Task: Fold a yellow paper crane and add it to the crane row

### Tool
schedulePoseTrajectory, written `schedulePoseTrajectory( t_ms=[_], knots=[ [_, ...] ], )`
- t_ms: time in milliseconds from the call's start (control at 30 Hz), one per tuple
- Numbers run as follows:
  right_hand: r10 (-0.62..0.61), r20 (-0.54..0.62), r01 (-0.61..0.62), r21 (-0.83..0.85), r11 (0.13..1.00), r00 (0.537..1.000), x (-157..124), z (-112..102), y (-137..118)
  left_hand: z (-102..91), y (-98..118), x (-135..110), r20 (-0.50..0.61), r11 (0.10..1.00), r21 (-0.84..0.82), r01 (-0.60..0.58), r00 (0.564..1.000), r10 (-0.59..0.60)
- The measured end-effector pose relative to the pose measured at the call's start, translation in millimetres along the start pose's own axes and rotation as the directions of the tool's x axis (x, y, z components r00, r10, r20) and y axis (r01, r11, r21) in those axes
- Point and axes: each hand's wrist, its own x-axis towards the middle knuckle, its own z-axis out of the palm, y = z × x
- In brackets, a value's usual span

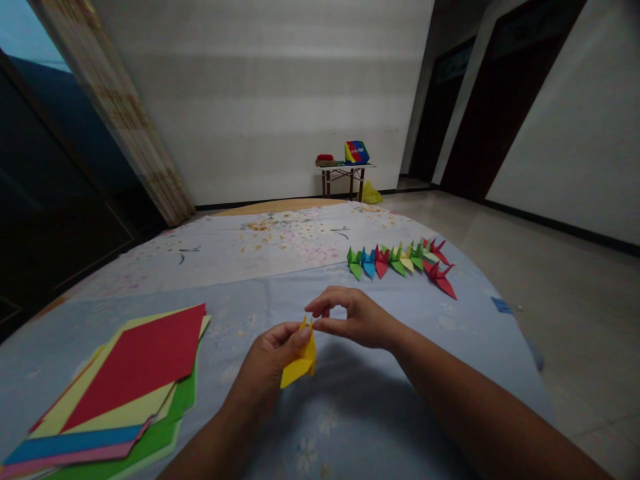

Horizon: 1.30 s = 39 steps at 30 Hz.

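A yellow folded paper crane (301,363) is pinched between the thumb and fingers of my left hand (270,357), above the blue tablecloth. Two narrow points stick up from its top, and a wider yellow flap hangs toward me. My right hand (357,319) hovers at those points with thumb and index finger apart. The thumb tip is very close to the right point; whether it touches I cannot tell. Several finished paper cranes (381,261) in green, blue, red and pale yellow stand in a row on the right of the table.
At the left lies a loose stack of coloured paper with a red sheet (145,363) on top. The round table has a blue floral cloth (240,307). Against the far wall, a small table (345,168) holds a multicoloured box (357,153); a yellow bag (371,193) sits beside it.
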Motion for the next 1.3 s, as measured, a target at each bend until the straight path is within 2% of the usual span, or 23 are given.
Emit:
schedulePoseTrajectory(
  t_ms=[333, 533, 767, 1100, 1300],
  knots=[
    [0.009, 0.065, -0.008, -0.013, 1.000, 0.998, 0.2, -4.0, -2.3, -1.9, 0.0, -1.5, 0.050, 0.999, 0.045, 0.024, 0.998, -0.027],
    [-0.061, 0.150, 0.081, -0.136, 0.987, 0.987, -1.4, -8.7, -4.9, -1.3, 0.9, -2.7, 0.067, 0.997, 0.057, 0.048, 0.996, -0.052],
    [-0.154, 0.123, 0.183, -0.277, 0.943, 0.980, -2.5, -4.3, 0.1, -3.0, 0.1, -1.3, 0.009, 0.995, 0.081, 0.060, 0.998, -0.061],
    [-0.177, 0.138, 0.219, -0.417, 0.882, 0.974, -4.0, -2.7, -4.4, -2.2, 0.6, -2.3, -0.054, 0.971, 0.219, -0.096, 0.992, 0.111],
    [-0.249, 0.105, 0.267, -0.515, 0.815, 0.963, -1.1, 3.6, -3.8, -2.2, 0.1, -1.9, -0.052, 0.985, 0.157, -0.072, 0.995, 0.081]
  ],
)
